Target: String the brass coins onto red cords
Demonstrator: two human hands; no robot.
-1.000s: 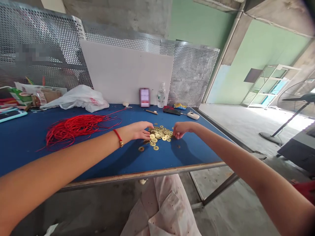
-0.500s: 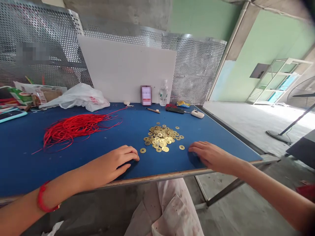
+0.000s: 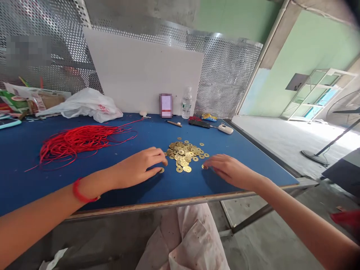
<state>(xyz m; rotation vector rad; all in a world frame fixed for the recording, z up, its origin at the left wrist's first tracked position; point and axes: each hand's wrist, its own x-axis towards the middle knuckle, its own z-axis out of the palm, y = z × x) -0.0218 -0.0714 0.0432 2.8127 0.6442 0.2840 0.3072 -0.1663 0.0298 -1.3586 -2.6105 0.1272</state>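
Observation:
A loose pile of brass coins with holes (image 3: 184,153) lies on the blue tabletop between my hands. My left hand (image 3: 142,167) is left of the pile, thumb and fingers apart, beside a single coin (image 3: 162,170) at the thumb tip. On the other side, my right hand (image 3: 232,170) has its fingers stretched out, the tips at another single coin (image 3: 204,167) and partly covering it. Neither coin appears lifted from the table. A red bracelet (image 3: 84,191) circles my left wrist.
A bundle of red cord (image 3: 80,142) lies at the left. Behind stand a white plastic bag (image 3: 90,105), a phone (image 3: 166,105) and a clear bottle (image 3: 186,103). A pen (image 3: 173,123), a black device (image 3: 199,123) and a white gadget (image 3: 225,128) lie near the back. The table's front edge (image 3: 180,202) is close.
My left hand has moved right and forward to the loose coin beside the pile. My right hand has shifted left, its fingertips now reaching the coin on that side. The view has shifted slightly.

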